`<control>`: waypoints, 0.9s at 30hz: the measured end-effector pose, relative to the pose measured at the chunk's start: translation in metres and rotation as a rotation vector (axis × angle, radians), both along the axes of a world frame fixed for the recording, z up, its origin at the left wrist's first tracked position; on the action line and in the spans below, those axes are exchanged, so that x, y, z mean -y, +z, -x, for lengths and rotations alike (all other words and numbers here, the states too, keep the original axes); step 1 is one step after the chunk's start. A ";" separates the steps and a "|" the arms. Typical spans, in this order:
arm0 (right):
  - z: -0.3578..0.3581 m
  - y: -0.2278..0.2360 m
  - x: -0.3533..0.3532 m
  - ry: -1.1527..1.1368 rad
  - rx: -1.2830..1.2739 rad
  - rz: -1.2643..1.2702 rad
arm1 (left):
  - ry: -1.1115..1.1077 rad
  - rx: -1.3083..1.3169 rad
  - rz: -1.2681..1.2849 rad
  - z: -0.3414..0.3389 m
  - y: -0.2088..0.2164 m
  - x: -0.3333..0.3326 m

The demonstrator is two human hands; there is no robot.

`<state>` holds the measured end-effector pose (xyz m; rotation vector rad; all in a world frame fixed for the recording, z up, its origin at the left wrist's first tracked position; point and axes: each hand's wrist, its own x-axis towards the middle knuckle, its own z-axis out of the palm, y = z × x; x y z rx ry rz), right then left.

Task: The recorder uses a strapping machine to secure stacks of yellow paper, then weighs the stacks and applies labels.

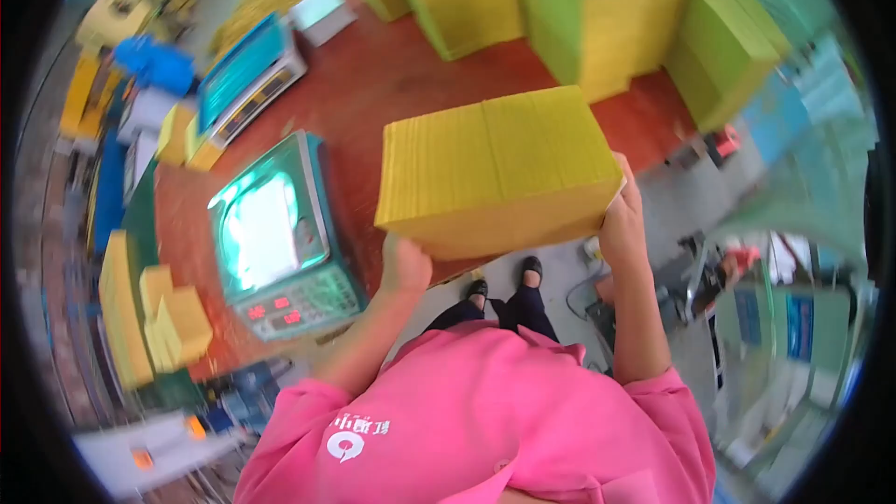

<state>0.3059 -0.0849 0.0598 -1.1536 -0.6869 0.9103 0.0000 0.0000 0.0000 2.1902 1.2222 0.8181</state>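
Both hands' fingers grasp the yellow stack (pixel 495 168): left hand (pixel 404 266) at 7 o'clock, right hand (pixel 623 219) at 4; long axis left-right.

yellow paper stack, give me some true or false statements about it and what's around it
1. Both hands hold the yellow paper stack. True: the left hand supports its near left corner and the right hand grips its near right corner.
2. The stack rests on the scale. False: it is held up in the air, beside the near scale, whose platform is bare.
3. Only one scale is on the red table. False: a second scale sits farther back.
4. More yellow stacks stand at the far side of the table. True.
5. The person wears a blue shirt. False: the shirt is pink.
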 end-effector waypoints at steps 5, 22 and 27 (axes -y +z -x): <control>0.042 0.000 0.152 -0.390 0.111 0.138 | -0.284 0.592 1.005 -0.050 0.036 0.029; 0.073 -0.029 0.637 -1.074 -0.084 0.646 | -0.948 -0.264 1.728 -0.246 -0.006 0.404; 0.018 -0.097 0.720 -1.002 -0.129 0.618 | -0.844 -0.502 1.397 -0.291 -0.031 0.484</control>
